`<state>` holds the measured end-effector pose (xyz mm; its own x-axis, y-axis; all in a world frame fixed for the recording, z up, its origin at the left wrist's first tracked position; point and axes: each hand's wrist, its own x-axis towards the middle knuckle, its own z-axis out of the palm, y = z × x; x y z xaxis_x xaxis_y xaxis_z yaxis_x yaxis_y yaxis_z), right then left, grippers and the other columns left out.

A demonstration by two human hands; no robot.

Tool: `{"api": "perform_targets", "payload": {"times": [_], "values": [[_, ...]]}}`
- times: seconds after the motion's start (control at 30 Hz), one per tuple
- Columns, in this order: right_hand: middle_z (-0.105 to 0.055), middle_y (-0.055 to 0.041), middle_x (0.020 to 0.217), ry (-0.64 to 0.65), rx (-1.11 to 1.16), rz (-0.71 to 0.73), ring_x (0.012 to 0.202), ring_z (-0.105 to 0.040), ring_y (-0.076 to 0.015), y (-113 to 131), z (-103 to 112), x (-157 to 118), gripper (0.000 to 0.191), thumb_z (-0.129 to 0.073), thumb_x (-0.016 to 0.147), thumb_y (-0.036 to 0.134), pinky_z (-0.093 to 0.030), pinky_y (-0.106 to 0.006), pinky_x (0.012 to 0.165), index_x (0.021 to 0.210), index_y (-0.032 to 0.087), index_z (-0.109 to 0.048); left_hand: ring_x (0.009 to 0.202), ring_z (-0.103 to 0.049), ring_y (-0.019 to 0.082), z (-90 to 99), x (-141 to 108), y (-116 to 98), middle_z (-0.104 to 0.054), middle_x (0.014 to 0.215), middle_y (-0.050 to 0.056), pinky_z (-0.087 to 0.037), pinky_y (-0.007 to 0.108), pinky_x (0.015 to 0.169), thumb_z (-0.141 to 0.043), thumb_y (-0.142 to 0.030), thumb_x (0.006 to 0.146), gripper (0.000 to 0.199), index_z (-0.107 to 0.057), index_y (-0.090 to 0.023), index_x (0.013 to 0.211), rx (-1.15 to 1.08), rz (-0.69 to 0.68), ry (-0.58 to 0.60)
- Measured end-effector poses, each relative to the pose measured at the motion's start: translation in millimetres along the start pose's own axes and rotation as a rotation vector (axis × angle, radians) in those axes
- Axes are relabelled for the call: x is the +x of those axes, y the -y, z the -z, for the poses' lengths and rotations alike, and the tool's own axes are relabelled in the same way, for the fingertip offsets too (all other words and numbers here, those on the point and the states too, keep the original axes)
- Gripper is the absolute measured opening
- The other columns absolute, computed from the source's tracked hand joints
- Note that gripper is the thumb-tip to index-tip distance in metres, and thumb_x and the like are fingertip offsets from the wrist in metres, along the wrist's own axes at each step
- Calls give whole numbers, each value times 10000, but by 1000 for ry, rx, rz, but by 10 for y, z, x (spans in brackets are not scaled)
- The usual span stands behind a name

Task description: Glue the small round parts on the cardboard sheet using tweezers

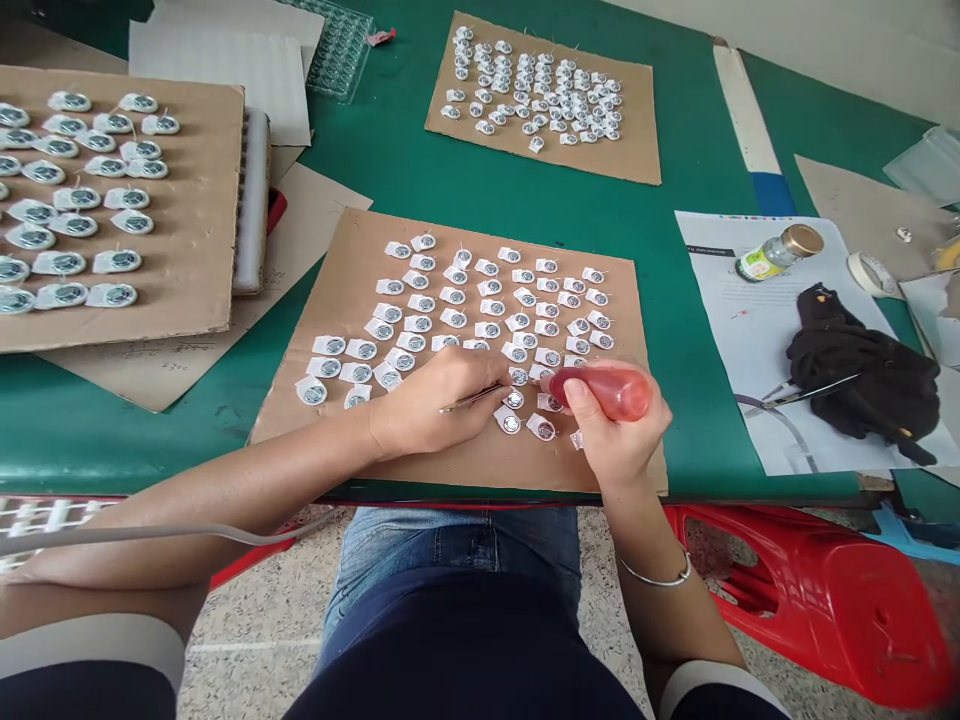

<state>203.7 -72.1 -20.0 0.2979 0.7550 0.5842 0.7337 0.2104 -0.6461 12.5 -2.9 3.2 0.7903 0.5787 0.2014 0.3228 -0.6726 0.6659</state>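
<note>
My left hand point(442, 400) is closed round a thin metal tool like tweezers point(474, 399), its tip hidden by my fingers. In my right hand point(626, 440) is a red squeeze bottle point(611, 392), tilted with its narrow end pointing left toward my left fingertips. Both hands are over a cardboard sheet point(450, 468) that bears rows of small white pieces with round dark-and-silver faces. One such piece point(508, 420) lies just below the gap between my hands. The exact spot under the bottle's tip is too small to make out.
A raised cardboard sheet point(195, 250) with similar pieces stands at left; another sheet point(637, 120) of them lies at the back. On the right are paper point(720, 300), a glass jar point(780, 252), black cloth point(862, 370) and a tape roll point(874, 275). A red stool point(847, 610) stands below.
</note>
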Motion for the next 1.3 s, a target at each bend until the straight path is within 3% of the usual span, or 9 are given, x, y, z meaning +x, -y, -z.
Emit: {"api": "perform_targets", "payload": {"times": [1.3], "values": [[-621,-27,803,57,141,10,756,-595,-131,-1,-18,-16,194,-710,688,208,-505,-274,695,824,147,-585,593,-502,72,9,18,22,-584,652,-17,-381,194,557,-498,-90,787,119,-607,-132,763,-118,108,-22]]}}
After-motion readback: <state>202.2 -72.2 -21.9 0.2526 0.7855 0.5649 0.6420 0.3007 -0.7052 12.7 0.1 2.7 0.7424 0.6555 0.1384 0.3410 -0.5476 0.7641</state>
